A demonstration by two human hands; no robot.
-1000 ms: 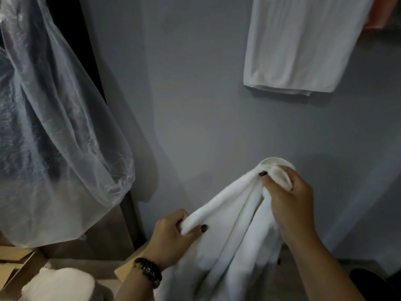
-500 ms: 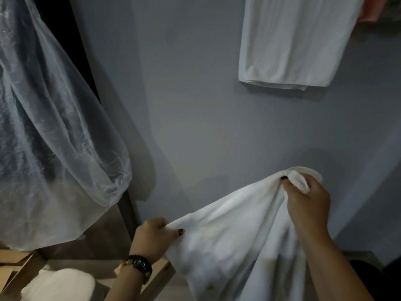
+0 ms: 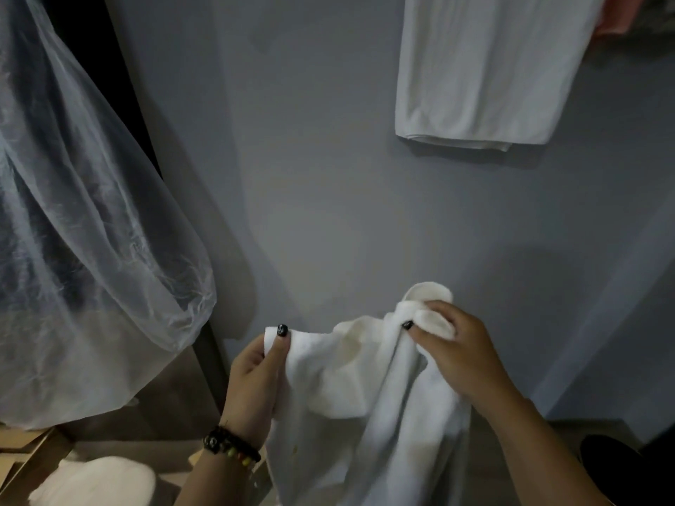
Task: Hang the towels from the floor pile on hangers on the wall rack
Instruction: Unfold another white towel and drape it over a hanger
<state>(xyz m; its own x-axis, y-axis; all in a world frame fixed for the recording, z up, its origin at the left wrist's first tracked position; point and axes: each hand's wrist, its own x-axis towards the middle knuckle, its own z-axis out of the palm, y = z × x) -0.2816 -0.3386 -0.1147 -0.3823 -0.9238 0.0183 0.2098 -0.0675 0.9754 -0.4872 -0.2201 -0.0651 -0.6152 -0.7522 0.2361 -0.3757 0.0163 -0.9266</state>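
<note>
While pinching white towel (image 3: 365,388) edge in left hand (image 3: 255,381), bunched corner gripped in right hand (image 3: 453,352), likely spreading it for hanger draping.

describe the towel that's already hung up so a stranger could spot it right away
Start at the grey wall and look to its upper right. The hung towel drapes flat there, folded edge at the bottom, beside something pink. Unlike the crumpled towel lower down, no hand touches it.

Clear plastic bag (image 3: 84,250); grey wall (image 3: 310,177)
</note>
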